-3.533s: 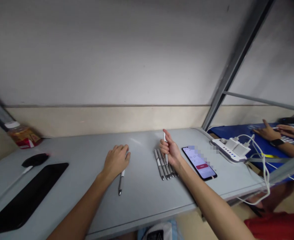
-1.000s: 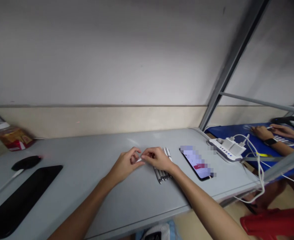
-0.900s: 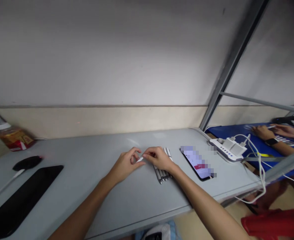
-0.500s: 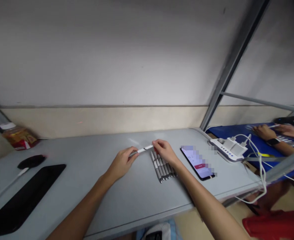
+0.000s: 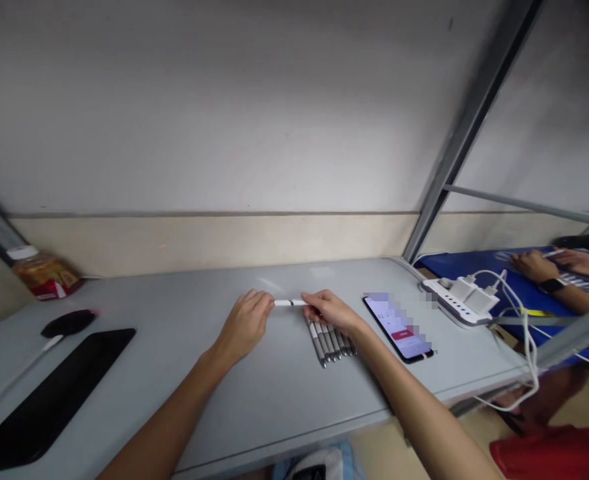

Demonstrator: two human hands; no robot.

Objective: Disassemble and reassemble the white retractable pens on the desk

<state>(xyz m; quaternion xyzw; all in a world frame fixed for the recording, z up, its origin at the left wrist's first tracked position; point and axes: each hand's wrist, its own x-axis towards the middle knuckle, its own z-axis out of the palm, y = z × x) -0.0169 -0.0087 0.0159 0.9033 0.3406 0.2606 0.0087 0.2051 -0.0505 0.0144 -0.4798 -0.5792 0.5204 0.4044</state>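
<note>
Between my two hands a white pen (image 5: pixel 288 303) with a dark band is held level, a little above the grey desk (image 5: pixel 254 413). My left hand (image 5: pixel 247 321) is closed round its left end, hiding that part. The fingers of my right hand (image 5: pixel 330 311) pinch the right end between thumb and fingertips. Just below my right hand, several white-and-grey pens (image 5: pixel 330 341) lie side by side in a row on the desk. My right hand and wrist partly cover their upper ends and right side.
Right of the pens lies a lit phone (image 5: pixel 399 330), then a white power strip (image 5: pixel 457 301) with plugged chargers and cables. At left are a black tablet-like slab (image 5: pixel 59 400), a round black pad (image 5: pixel 68 323) and a bottle (image 5: pixel 44 273). Another person's hands (image 5: pixel 537 265) hold a pen over a blue mat.
My left hand has turned over the pen's left end and covers more of it. The pen has gone from slanted to level, and my right hand has dropped slightly.
</note>
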